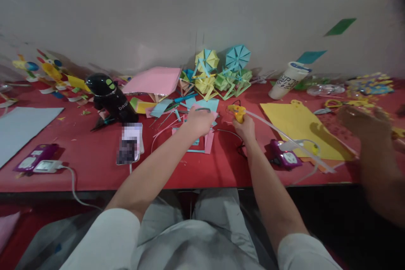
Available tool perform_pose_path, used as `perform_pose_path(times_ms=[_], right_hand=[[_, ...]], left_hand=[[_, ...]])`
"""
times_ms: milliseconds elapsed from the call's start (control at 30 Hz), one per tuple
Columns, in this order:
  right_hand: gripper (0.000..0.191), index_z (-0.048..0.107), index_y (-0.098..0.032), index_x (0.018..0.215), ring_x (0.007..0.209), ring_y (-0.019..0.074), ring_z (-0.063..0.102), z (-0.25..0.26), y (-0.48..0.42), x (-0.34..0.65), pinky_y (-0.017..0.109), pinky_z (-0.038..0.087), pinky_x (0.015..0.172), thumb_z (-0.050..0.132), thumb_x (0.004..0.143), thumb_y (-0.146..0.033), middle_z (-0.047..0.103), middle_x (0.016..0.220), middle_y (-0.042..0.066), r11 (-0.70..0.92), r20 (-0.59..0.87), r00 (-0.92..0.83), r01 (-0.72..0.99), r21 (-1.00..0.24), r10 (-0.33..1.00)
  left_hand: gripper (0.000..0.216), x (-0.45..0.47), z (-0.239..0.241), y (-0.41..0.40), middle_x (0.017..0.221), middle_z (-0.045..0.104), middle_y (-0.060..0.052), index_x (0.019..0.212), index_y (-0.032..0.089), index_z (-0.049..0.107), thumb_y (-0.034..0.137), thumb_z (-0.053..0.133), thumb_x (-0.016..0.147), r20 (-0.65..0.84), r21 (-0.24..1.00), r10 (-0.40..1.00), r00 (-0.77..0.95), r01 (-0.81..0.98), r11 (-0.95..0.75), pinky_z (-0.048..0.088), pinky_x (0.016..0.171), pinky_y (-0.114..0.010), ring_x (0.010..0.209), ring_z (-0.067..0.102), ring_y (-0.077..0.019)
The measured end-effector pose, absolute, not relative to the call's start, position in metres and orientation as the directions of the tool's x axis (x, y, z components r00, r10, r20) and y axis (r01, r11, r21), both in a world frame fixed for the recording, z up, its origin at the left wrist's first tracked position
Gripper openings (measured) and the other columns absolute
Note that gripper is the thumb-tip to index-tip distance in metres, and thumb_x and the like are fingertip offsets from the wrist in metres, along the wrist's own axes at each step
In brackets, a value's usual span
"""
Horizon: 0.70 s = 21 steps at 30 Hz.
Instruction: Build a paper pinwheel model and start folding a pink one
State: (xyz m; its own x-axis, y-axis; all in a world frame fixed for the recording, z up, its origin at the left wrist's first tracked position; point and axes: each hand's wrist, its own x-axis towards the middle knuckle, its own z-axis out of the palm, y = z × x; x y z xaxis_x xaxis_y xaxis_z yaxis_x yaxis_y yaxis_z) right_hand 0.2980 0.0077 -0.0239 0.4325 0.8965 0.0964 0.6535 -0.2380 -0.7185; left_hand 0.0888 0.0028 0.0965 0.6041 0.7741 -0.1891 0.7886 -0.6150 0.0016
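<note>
In my right hand is a yellow hot glue gun, nozzle pointing left. A long translucent glue stick runs out of its back toward the lower right. My left hand is curled over the paper pieces just left of the gun, with pink paper at its fingertips. A dark curved thing shows by its knuckles, and whatever the fingers grip is hidden. Below that hand lie pink strips and light blue strips. Behind my hands stand folded paper umbrellas, one blue and one yellow and blue.
A black bottle and a phone are on the left. Purple power sockets with cables lie on both sides. Yellow sheets and a cup are to the right, where another person's hand reaches in.
</note>
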Motion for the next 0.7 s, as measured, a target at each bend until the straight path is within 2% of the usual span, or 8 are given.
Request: perform_pose_path(times_ms=[100, 200, 333, 467, 700], right_hand=[[0.040, 0.067, -0.014, 0.090, 0.076, 0.0247, 0.065, -0.021, -0.012, 0.301, 0.035, 0.050, 0.070, 0.056, 0.079, -0.051, 0.070, 0.080, 0.009, -0.045, 0.192, 0.385, 0.528, -0.848, 0.903], [0.040, 0.069, -0.016, 0.090, 0.079, 0.0243, 0.066, -0.014, -0.039, 0.303, 0.035, 0.052, 0.072, 0.061, 0.077, -0.052, 0.071, 0.082, 0.007, 0.063, 0.223, 0.267, 0.502, -0.863, 0.938], [0.035, 0.071, -0.019, 0.092, 0.080, 0.0237, 0.068, -0.008, -0.073, 0.301, 0.036, 0.055, 0.074, 0.066, 0.076, -0.050, 0.073, 0.086, 0.005, 0.084, 0.126, 0.049, 0.504, -0.859, 0.991], [0.032, 0.071, -0.020, 0.092, 0.087, 0.0249, 0.069, -0.003, -0.087, 0.291, 0.037, 0.056, 0.080, 0.061, 0.081, -0.049, 0.074, 0.090, 0.006, 0.173, 0.174, -0.050, 0.537, -0.826, 0.984], [0.031, 0.069, -0.024, 0.094, 0.091, 0.0268, 0.068, 0.004, -0.084, 0.274, 0.040, 0.055, 0.085, 0.058, 0.082, -0.050, 0.072, 0.096, 0.006, 0.172, 0.157, -0.077, 0.579, -0.797, 0.985]], left_hand=[[0.030, 0.090, 0.096, 0.004, 0.104, 0.073, -0.010, 0.110, 0.022, 0.065, 0.017, 0.057, 0.082, -0.174, 0.014, 0.771, 0.612, 0.785, -0.620, 0.030, 0.107, -0.050, 0.107, 0.064, -0.0239], [0.030, 0.091, 0.097, 0.004, 0.102, 0.074, -0.010, 0.108, 0.021, 0.066, 0.015, 0.058, 0.079, -0.200, 0.014, 0.770, 0.606, 0.787, -0.616, 0.030, 0.107, -0.050, 0.105, 0.064, -0.0240], [0.024, 0.090, 0.099, 0.005, 0.100, 0.074, -0.010, 0.100, 0.020, 0.068, 0.014, 0.057, 0.079, -0.220, 0.011, 0.773, 0.595, 0.794, -0.608, 0.030, 0.108, -0.049, 0.106, 0.064, -0.0242], [0.019, 0.090, 0.098, 0.006, 0.101, 0.073, -0.010, 0.099, 0.020, 0.068, 0.021, 0.061, 0.081, -0.214, 0.030, 0.774, 0.596, 0.796, -0.605, 0.030, 0.108, -0.049, 0.109, 0.063, -0.0254], [0.019, 0.090, 0.097, 0.007, 0.100, 0.073, -0.011, 0.096, 0.020, 0.068, 0.018, 0.061, 0.079, -0.218, 0.039, 0.777, 0.591, 0.801, -0.598, 0.031, 0.106, -0.049, 0.107, 0.064, -0.0269]])
